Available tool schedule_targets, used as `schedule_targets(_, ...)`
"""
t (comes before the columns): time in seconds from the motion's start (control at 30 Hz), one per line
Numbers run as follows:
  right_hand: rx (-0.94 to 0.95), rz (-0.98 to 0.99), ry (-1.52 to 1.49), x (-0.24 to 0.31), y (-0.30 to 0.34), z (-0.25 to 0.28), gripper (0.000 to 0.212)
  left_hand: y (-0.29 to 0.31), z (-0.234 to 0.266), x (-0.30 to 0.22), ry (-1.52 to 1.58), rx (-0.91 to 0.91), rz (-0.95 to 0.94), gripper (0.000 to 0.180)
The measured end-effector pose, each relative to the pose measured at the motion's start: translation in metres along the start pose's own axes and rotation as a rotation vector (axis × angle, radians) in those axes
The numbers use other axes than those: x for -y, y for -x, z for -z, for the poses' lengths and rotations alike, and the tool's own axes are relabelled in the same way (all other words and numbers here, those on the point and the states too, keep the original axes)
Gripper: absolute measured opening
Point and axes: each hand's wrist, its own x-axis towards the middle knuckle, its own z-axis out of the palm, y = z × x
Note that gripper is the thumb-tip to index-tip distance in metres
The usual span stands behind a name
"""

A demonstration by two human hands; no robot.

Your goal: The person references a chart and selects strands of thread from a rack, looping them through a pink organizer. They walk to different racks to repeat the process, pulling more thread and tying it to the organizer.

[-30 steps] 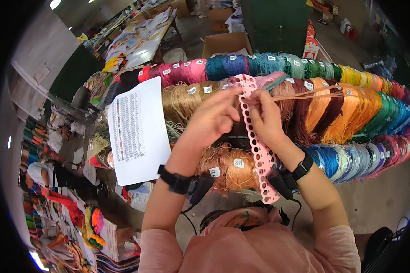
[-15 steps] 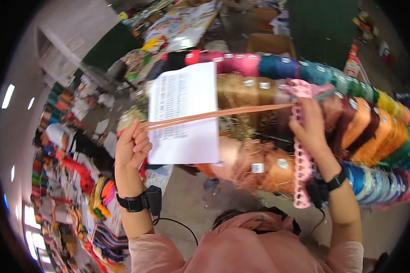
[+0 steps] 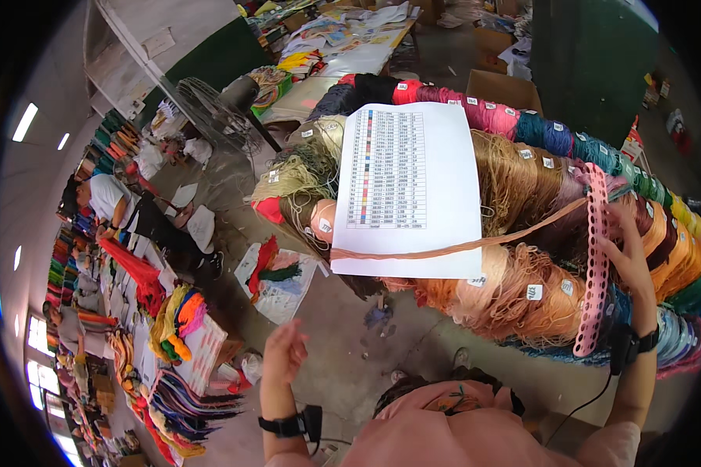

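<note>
My right hand (image 3: 629, 247) grips the edge of a long pink strip with holes along it (image 3: 591, 268), upright in front of the yarn. A tan-orange thread bundle (image 3: 444, 247) runs from the strip leftward, its other end lying loose across the lower part of a white printed sheet (image 3: 413, 179). The sheet rests on the yarn skeins (image 3: 522, 167) and carries a table with small colour blocks. My left hand (image 3: 283, 354) is off the thread, lower and to the left, above the floor; its fingers are loosely bent, slightly blurred, with nothing visible in them.
Rows of labelled, coloured skeins (image 3: 514, 292) span the front and right. A standing fan (image 3: 214, 101) is at the far left, and a cardboard box (image 3: 505, 92) sits behind the skeins. Another person (image 3: 109, 198) bends over a yarn-covered table (image 3: 199, 346) on the left.
My left hand has let go of the thread and dropped away from the sheet. The thread, taut before, now sags onto the paper. My right hand keeps the pink strip; the view has shifted.
</note>
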Motion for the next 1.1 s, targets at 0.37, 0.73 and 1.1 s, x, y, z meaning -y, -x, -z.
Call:
schedule_targets(0.37,0.151,0.173,-0.218,0.102,0.055,-0.13,0.01,0.033,0.086,0.183,-0.498,0.27,0.61,0.026)
schedule_targets(0.73,0.85,0.189,-0.141,0.06,0.047,-0.262,0.02,0.03,0.059,0.161,-0.972,0.69,0.473,0.036)
schedule_targets(1.1,1.603,0.287,-0.425,-0.002,0.105,-0.352,0.039,0.03,0.005,0.147,-0.783,0.57,0.322,0.039)
